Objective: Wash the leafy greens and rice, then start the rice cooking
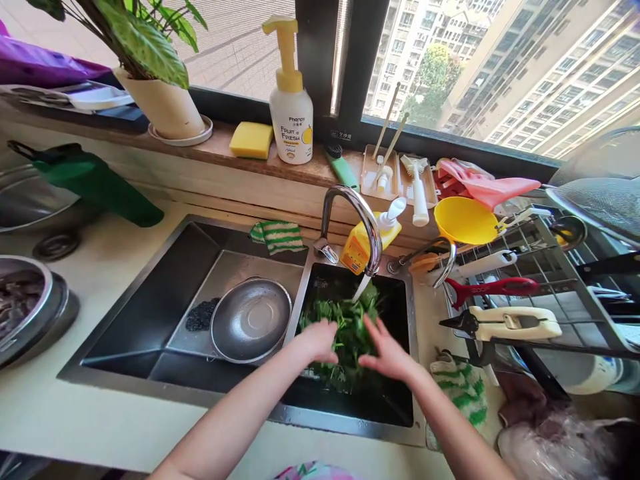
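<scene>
Both my hands are in the right basin of a dark sink [150, 300], on a heap of green leafy vegetables [350, 333]. My left hand [317, 341] curls over the left side of the greens. On their right side lies my right hand [387, 352], fingers stretched out. Water runs from the curved chrome tap [357, 220] onto the leaves just beyond my fingers.
A steel colander bowl [251, 320] sits in the left basin by a dark scrubber [200, 315]. On the sill stand a soap pump bottle [291, 107], yellow sponge [251, 140] and potted plant [165, 100]. A dish rack [550, 280] with utensils stands right; a steel pot [25, 307] left.
</scene>
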